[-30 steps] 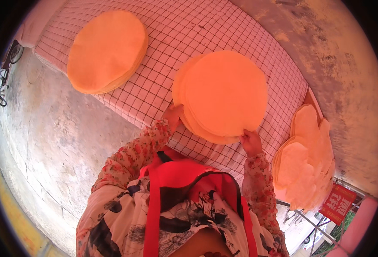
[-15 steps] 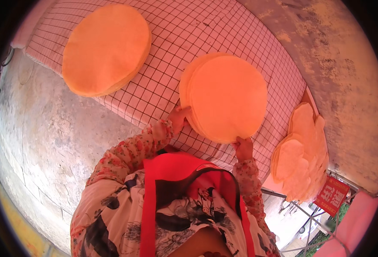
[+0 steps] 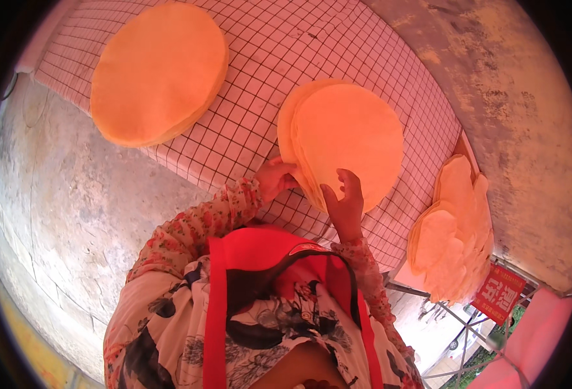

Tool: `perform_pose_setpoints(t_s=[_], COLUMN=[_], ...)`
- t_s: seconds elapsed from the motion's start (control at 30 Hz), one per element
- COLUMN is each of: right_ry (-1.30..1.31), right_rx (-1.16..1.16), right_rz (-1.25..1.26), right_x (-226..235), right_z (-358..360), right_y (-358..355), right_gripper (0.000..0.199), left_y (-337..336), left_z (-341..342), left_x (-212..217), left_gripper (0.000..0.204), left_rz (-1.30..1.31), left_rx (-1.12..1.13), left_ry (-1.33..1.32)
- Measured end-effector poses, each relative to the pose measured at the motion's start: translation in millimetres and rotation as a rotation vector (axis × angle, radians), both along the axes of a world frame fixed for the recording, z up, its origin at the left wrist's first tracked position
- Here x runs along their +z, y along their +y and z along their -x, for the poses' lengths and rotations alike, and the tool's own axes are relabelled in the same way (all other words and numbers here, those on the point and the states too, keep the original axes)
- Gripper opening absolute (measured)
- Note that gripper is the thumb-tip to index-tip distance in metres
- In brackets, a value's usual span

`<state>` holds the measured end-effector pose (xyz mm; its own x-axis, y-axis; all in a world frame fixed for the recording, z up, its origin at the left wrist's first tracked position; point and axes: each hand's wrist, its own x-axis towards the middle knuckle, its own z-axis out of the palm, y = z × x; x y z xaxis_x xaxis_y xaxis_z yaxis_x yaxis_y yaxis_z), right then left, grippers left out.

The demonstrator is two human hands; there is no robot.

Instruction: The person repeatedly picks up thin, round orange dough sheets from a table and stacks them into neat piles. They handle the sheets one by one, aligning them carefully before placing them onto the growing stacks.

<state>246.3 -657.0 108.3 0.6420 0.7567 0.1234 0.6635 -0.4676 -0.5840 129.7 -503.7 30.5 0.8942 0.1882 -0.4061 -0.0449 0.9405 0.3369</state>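
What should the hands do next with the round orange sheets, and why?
Probably lift the top sheet free. The right hand lies on the near edge of the orange stack and the left hand touches its side, on the tiled slab.

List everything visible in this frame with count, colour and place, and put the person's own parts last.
near stack of round flat sheets: one, orange, on the grid mat at centre, under both hands
far stack of round flat sheets: one, orange, upper left on the grid mat
side pile of round sheets: one, pale orange, at right
grid mat: one, white with dark lines, under the two stacks
sign: one, red, lower right
ground: grey concrete, left
apron: one, red, over floral clothing
left hand: at the near stack's edge
right hand: fingers on the near stack's edge
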Motion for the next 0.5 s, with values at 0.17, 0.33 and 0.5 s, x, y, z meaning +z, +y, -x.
perform_pose_setpoints(t_s=[0.17, 0.33, 0.5], right_ry=[-0.126, -0.037, 0.278], right_rx=[0.126, 0.066, -0.144], right_rz=[0.135, 0.032, -0.142], right_x=[-7.4, -34.2, 64.1], right_z=[14.6, -16.2, -135.8], right_y=[43.6, 27.3, -18.7], right_gripper=[0.043, 0.019, 0.013], left_y=[-3.4, -7.1, -2.3], left_z=[-5.2, -8.7, -1.4], left_x=[0.4, -2.6, -22.2], left_gripper=[0.032, 0.036, 0.040], left_rz=[-0.086, -0.175, -0.234], left_rx=[-0.007, -0.021, -0.006], left_ry=[0.050, 0.198, 0.298])
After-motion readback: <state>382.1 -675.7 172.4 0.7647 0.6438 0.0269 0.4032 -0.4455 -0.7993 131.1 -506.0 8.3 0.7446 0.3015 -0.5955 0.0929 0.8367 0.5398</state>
